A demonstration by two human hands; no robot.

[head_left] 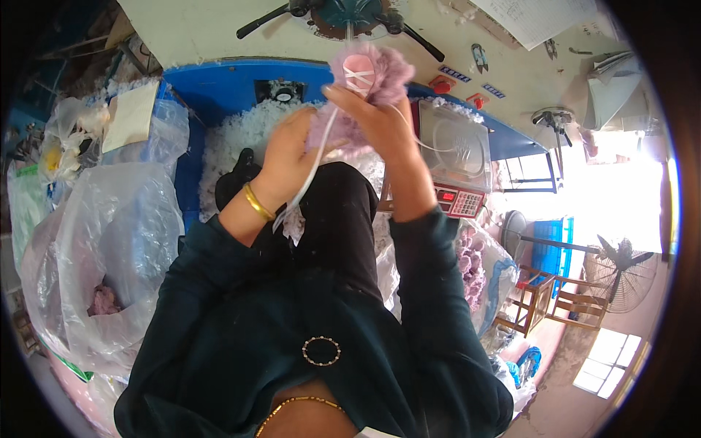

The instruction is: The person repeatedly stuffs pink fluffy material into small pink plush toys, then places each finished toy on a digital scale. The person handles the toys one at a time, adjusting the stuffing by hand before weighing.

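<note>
Both hands raised a fluffy purple toy (369, 77) over the lap, level with the blue bin (219, 84) of white stuffing (241, 131), likely so loose fill fell back in. Right hand (376, 120) had fingers pinched together on the toy's lower edge, holding it steady. Left hand (292, 150) cupped it from behind, fingers curled against the fabric; a white ribbon (310, 171) trailed down. A scale (453, 157) sat just beside, within reach. A plastic bag (109, 255) stood open at the left.
</note>
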